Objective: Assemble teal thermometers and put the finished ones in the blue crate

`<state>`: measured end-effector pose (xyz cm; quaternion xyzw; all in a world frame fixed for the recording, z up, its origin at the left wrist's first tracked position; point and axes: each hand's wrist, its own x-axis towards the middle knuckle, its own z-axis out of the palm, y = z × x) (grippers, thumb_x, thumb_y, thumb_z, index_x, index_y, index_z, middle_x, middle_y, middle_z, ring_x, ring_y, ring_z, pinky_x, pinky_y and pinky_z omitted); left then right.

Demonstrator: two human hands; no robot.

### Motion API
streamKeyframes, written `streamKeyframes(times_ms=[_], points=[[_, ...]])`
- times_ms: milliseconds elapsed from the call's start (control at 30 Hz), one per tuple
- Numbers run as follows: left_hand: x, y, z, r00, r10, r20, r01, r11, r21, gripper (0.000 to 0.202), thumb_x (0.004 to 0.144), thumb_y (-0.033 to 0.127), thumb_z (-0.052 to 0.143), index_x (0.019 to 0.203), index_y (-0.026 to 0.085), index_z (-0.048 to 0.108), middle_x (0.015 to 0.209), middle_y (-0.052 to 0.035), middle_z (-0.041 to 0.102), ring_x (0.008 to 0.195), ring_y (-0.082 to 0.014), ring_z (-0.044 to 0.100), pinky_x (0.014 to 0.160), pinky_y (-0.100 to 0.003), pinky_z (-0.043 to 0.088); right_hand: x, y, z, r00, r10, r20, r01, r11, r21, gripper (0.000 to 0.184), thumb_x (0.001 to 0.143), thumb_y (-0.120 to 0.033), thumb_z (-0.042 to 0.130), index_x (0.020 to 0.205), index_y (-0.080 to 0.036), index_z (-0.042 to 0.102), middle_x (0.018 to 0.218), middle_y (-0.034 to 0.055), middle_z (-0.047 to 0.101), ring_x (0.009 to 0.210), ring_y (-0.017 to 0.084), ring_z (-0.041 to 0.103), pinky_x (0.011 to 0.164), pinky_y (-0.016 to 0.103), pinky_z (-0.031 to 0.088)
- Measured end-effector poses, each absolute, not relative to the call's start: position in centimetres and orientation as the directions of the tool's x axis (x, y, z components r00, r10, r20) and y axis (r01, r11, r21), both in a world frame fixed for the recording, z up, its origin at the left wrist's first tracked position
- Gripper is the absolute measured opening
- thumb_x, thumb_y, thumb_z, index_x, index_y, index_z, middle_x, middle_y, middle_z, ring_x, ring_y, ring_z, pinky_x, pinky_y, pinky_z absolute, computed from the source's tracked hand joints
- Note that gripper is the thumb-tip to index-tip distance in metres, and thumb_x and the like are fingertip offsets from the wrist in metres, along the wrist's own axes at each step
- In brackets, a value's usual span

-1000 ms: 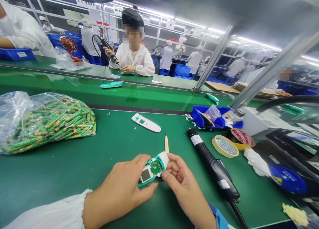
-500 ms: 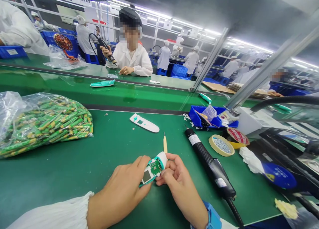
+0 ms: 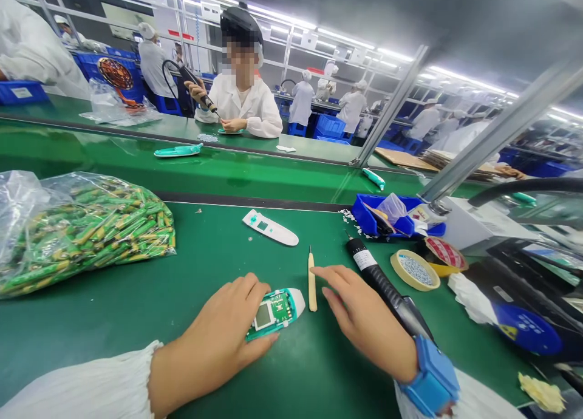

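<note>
My left hand (image 3: 218, 340) grips an opened teal and white handheld device (image 3: 273, 311), its circuit board and small screen showing, and holds it flat on the green mat. My right hand (image 3: 359, 313) hovers just to the right of it with fingers stretched out, holding nothing. Its fingertips point at a small wooden-handled pick (image 3: 311, 280) lying beside the device. A white front cover (image 3: 270, 227) lies farther back on the mat. A black electric screwdriver (image 3: 387, 291) lies to the right, partly under my right hand.
A clear bag of green batteries (image 3: 86, 231) sits at left. At right are a blue bin (image 3: 371, 223), tape rolls (image 3: 415, 269), white cloth (image 3: 469, 299) and dark equipment. A conveyor belt (image 3: 182, 170) runs behind, with a white-coated person (image 3: 243, 106) holding a tool beyond it.
My right hand has let go of the device and moved right, opening toward the pick. My left hand has lowered the device flat onto the mat.
</note>
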<state>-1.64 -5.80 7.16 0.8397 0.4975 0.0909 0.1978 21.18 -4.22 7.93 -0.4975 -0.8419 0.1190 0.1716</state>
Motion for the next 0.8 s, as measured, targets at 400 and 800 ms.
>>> streamKeyframes(times_ms=[400, 800], points=[[-2.2, -6.5, 5.5, 0.679, 0.681, 0.273, 0.658, -0.73, 0.184, 0.026, 0.088, 0.018, 0.041, 0.111, 0.027, 0.049, 0.119, -0.0082, 0.057, 0.098, -0.0233, 0.059, 0.076, -0.038, 0.054, 21.8, -1.5, 8.7, -0.862, 0.506, -0.018, 0.498, 0.853, 0.154, 0.022, 0.078, 0.002, 0.042, 0.08, -0.014, 0.057, 0.093, 0.0122, 0.064, 0.082, 0.023, 0.062, 0.069, 0.035, 0.056], [-2.1, -5.9, 6.5, 0.704, 0.619, 0.348, 0.615, -0.777, 0.136, 0.038, 0.09, 0.014, 0.029, 0.102, 0.026, 0.062, 0.108, -0.0056, 0.066, 0.08, -0.0197, 0.064, 0.064, -0.032, 0.056, 23.9, -5.9, 8.9, -0.351, 0.868, 0.352, 0.644, 0.496, -0.582, 0.012, 0.087, -0.019, 0.046, 0.097, -0.026, 0.048, 0.09, 0.0037, 0.065, 0.074, 0.017, 0.066, 0.062, 0.026, 0.057]])
